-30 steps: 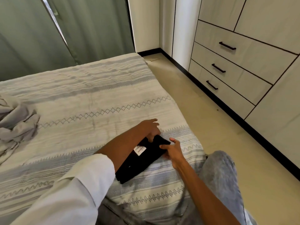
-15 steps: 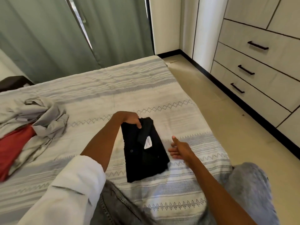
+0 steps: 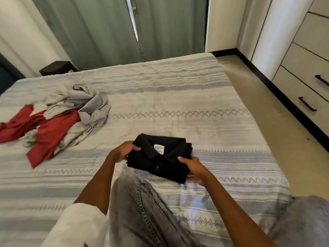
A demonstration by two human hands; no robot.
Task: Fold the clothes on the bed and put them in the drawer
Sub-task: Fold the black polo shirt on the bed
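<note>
Black cloth is sitting folded into a compact rectangle: a black shirt [image 3: 161, 158] with its collar and white label facing up, lying on the bed [image 3: 178, 104] right in front of the person's knee. The left hand [image 3: 122, 152] is clasping the shirt's left edge, thumb on top and the other fingers tucked beneath. The right hand [image 3: 194, 169] is gripping the shirt's near right corner the same way, fingers closing around the fabric. Both hands are holding the shirt, which looks as if it is being lifted or squared up; I cannot tell whether it is clear of the bed.

As for progress, this one piece is looking finished as a fold. Well to the left of the shirt, a grey garment [image 3: 83, 102] and a red garment [image 3: 44, 131] are lying crumpled and overlapping, not yet folded. Far to the right of the shirt, across the floor, the drawers [image 3: 302, 90] are all shut, so nothing is visibly stored there. Carrying the shirt over, opening a drawer and folding the remaining two pieces appear to be left.
</note>
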